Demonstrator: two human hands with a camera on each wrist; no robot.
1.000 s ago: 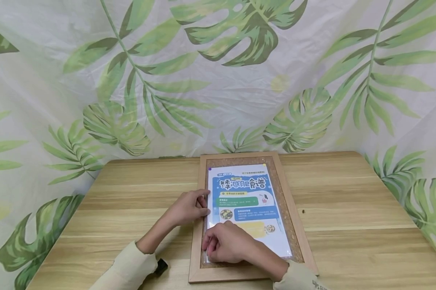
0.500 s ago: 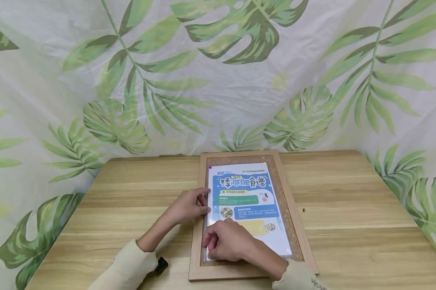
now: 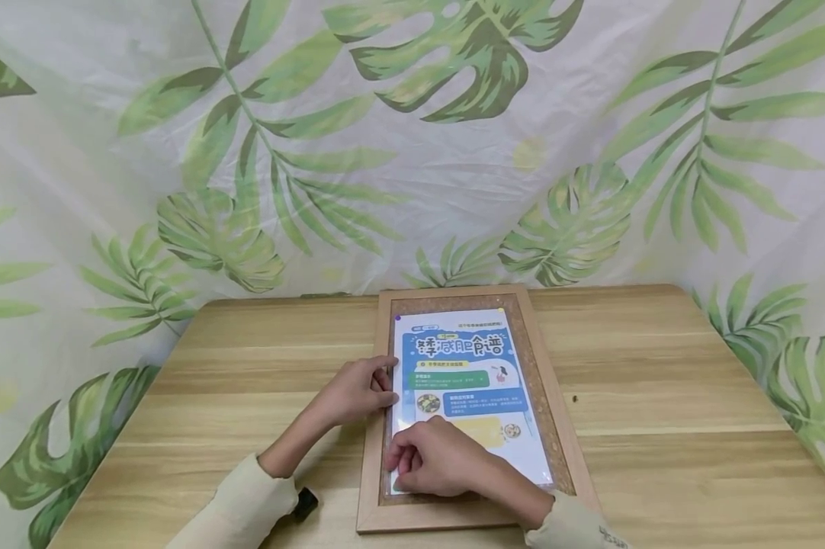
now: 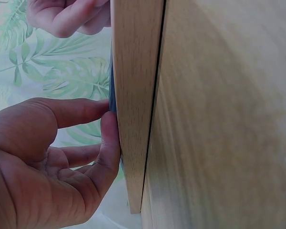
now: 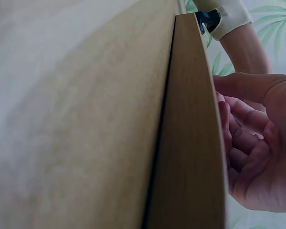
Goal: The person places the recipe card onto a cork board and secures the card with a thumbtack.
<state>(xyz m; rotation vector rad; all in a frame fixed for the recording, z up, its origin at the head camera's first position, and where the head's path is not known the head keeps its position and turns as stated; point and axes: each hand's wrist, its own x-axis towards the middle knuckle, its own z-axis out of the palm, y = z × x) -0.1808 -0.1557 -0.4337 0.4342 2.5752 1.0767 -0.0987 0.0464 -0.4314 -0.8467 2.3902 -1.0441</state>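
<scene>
In the head view, a printed blue-and-white sheet (image 3: 477,381) with a glossy cover lies on a wood-framed cork board (image 3: 558,457). A purple pin (image 3: 397,318) sits at its top left corner and a yellow pin (image 3: 501,310) at its top right. My left hand (image 3: 354,390) rests at the sheet's left edge, thumb and forefinger extended and spread along it. My right hand (image 3: 436,459) is at the bottom left corner, fingers curled and thumb tip down on the sheet. A small greenish spot shows by that thumb; I cannot tell whether the hand holds anything.
The board lies on a wooden table (image 3: 666,396), its far end near a leaf-patterned cloth (image 3: 447,183) behind the table. A black device (image 3: 306,504) sits at my left sleeve. A small dark mark (image 3: 574,399) shows on the tabletop right of the board.
My right hand has shifted very slightly right, with its forearm a little lower. The left hand, the sheet and the board stay where they were.
</scene>
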